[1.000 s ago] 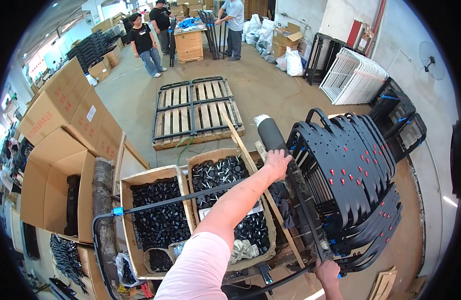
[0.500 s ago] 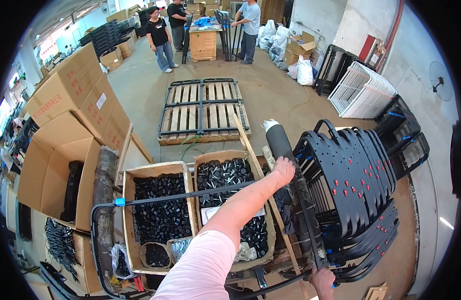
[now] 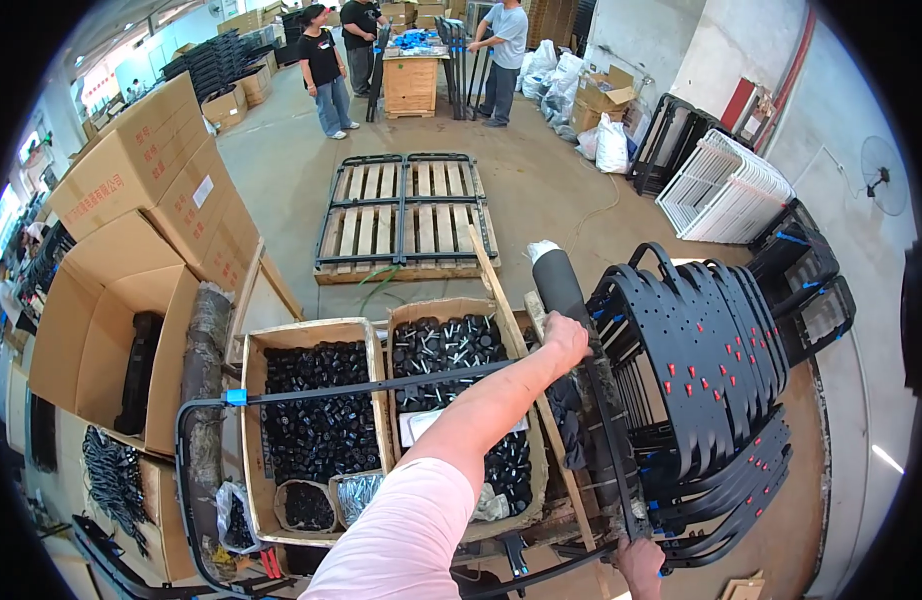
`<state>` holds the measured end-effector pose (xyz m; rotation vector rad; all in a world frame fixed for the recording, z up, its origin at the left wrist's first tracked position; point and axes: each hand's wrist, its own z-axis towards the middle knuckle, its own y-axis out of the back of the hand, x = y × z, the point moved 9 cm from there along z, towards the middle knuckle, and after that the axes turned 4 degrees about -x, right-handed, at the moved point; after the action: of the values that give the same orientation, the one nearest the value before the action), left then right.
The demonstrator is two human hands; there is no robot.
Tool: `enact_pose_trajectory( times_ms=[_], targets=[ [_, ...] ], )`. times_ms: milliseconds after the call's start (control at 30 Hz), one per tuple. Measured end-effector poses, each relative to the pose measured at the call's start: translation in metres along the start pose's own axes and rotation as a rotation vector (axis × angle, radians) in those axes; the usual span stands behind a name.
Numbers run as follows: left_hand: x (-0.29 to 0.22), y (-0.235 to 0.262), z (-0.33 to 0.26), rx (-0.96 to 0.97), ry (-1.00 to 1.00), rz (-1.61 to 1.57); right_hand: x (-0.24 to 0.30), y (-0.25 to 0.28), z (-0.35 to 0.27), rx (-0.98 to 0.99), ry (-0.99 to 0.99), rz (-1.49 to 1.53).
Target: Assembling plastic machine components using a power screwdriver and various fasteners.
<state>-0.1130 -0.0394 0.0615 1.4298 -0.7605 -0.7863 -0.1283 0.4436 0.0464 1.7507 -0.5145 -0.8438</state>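
Note:
A large black metal tube frame (image 3: 421,379) with rounded corners lies across the cartons in front of me. It carries a blue clip (image 3: 236,397) near its far left corner. My left arm reaches across to the right, and my left hand (image 3: 566,338) is closed around the frame's far right corner, next to a dark padded roller (image 3: 558,283). Closer to me, my right hand (image 3: 641,562) is wrapped round the near right corner. Under the frame stand a carton (image 3: 373,350) of small black plastic parts and another carton (image 3: 390,335) of black knobs with metal bolts.
Black perforated panels (image 3: 716,350) with red pieces stand stacked at my right. A wooden pallet (image 3: 406,272) bearing black frames lies ahead. Tall cartons (image 3: 151,175) rise at the left. Several people stand around a far workbench (image 3: 411,90). White racks (image 3: 726,185) lean at the right wall.
Both hands keep their hold on the frame, which stays almost in place. The view has shifted slightly. A person at the back has turned the head toward the workbench.

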Motion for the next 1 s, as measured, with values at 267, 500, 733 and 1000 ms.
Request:
enact_pose_trajectory(
  times_ms=[267,500,733,1000],
  targets=[
    [-0.004,0.018,-0.006,-0.175,0.055,0.064,-0.003,0.004,-0.002,-0.014,-0.006,0.01],
    [0.005,0.001,-0.015,-0.218,-0.077,-0.061,0.007,0.003,0.002,-0.021,0.018,0.009],
    [0.001,-0.013,-0.013,-0.189,-0.159,-0.049,0.006,0.014,-0.002,0.001,-0.01,0.034],
    [0.017,-0.032,-0.011,-0.255,-0.289,-0.282,0.008,0.014,0.001,0.031,-0.017,0.092]
  ],
)
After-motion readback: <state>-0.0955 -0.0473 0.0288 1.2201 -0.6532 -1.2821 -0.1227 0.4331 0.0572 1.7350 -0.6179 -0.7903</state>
